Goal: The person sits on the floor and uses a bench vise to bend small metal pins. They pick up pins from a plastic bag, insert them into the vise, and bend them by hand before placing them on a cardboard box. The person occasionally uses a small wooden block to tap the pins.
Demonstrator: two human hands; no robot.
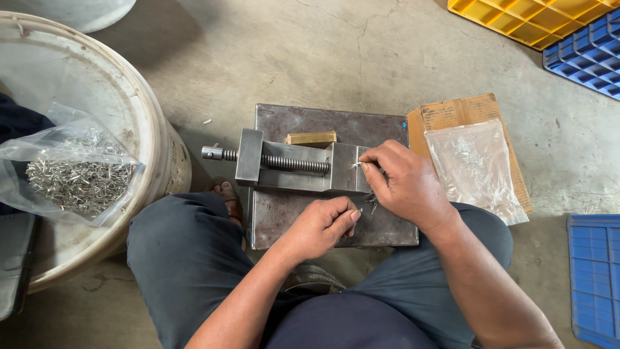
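R hand (403, 184) pinches tiny metal piece at vise (294, 167), L hand (320, 226) grip clenched, contents hidden.

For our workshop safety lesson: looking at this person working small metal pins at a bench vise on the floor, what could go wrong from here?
1. The right hand has its fingertips right at the vise, so they could get pinched.
2. The left hand pinches tiny pins; these may slip and scatter across the metal plate.
3. The open bag of pins rests on the white bucket and might spill.
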